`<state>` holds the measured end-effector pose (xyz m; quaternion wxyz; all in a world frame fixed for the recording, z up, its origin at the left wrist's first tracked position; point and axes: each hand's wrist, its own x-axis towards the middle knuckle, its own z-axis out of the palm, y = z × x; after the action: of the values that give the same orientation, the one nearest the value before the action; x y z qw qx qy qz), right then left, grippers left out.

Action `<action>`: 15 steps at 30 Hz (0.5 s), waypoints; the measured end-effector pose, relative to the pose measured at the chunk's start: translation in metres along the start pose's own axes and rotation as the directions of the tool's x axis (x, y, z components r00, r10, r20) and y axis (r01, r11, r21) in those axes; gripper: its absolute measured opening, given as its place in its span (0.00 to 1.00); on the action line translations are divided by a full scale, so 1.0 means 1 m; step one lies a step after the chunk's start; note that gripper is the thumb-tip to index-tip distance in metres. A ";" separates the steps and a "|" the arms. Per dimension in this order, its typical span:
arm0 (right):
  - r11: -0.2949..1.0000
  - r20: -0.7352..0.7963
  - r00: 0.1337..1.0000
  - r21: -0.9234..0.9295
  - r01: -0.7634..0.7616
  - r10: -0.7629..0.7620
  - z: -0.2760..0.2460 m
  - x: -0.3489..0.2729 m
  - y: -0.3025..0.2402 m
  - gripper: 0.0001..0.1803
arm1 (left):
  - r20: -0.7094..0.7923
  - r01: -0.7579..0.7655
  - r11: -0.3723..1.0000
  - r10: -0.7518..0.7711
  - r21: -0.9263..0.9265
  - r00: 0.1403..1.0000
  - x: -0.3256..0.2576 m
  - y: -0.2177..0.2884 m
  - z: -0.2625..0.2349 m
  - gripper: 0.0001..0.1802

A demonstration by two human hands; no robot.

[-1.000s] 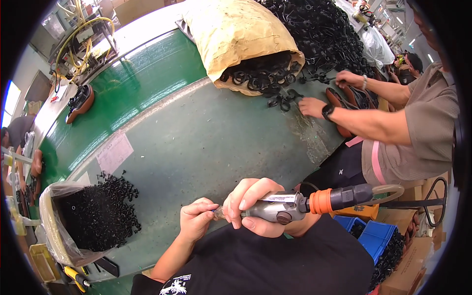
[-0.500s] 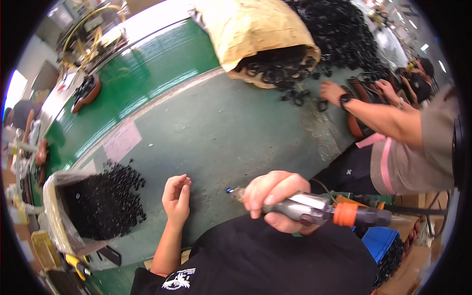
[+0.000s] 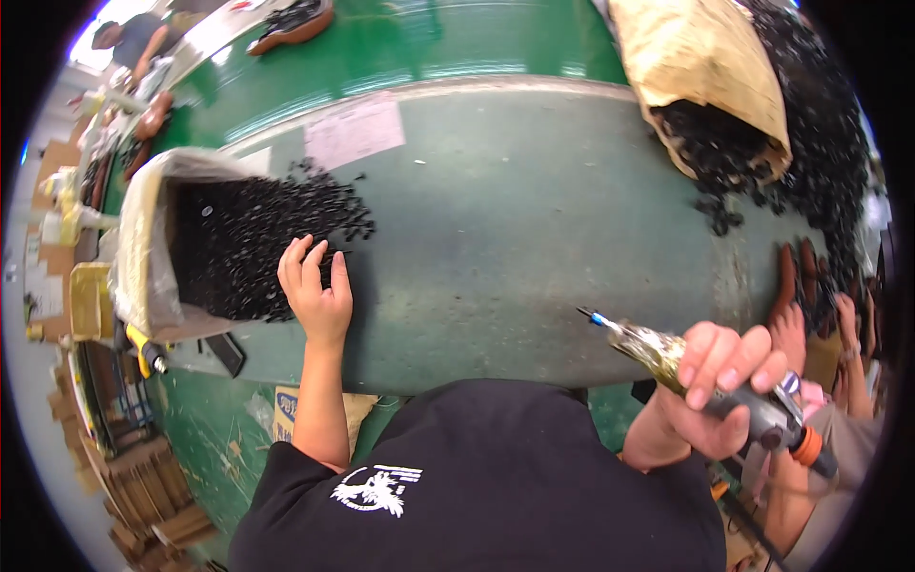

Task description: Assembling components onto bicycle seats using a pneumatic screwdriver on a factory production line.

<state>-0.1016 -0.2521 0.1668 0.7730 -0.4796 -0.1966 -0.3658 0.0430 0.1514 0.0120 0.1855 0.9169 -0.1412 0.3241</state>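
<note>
My right hand (image 3: 717,393) is wrapped round a power screwdriver (image 3: 777,424) with a grey body and an orange ring at its rear. Its front end is wrapped in shiny, yellowish film, and a thin bit with a blue collar (image 3: 598,318) points up and left over the bench. At the left, my left hand (image 3: 319,294) reaches to the near right edge of a heap of small black parts (image 3: 262,243), fingers apart and a little bent. I see nothing held in it. The heap spills from a plastic-lined box (image 3: 143,248) lying open towards me.
A brown paper sack (image 3: 701,52) with black ring-like pieces in its mouth lies at the far right, beside a larger black heap (image 3: 810,124). A pink sheet (image 3: 355,132) lies on the green bench (image 3: 505,219). Co-workers' hands (image 3: 789,334) show at the right. A yellow-handled tool (image 3: 145,351) sits beside the box.
My left hand has moved left to the black parts, its fingers spreading. The screwdriver in my right hand has shifted right, its bit angled up. The view has turned left.
</note>
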 end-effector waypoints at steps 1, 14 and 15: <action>1.000 -0.003 1.000 -0.024 -0.014 0.014 0.002 -0.003 0.000 0.16 | -0.009 0.007 0.999 -0.007 0.034 1.000 -0.002 -0.017 -0.007 0.17; 0.993 0.087 0.993 -0.094 -0.067 0.075 0.019 -0.006 0.025 0.16 | 0.014 -0.063 0.993 0.062 0.102 0.998 0.013 -0.075 -0.003 0.24; 0.992 0.103 0.991 -0.096 -0.079 0.089 0.019 -0.006 0.025 0.16 | 0.017 -0.062 0.993 0.060 0.096 0.998 0.016 -0.077 0.002 0.24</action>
<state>-0.0857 -0.2259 0.1570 0.7531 -0.5414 -0.2005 -0.3155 0.0852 0.2165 0.0021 0.1298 0.9222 -0.1546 0.3298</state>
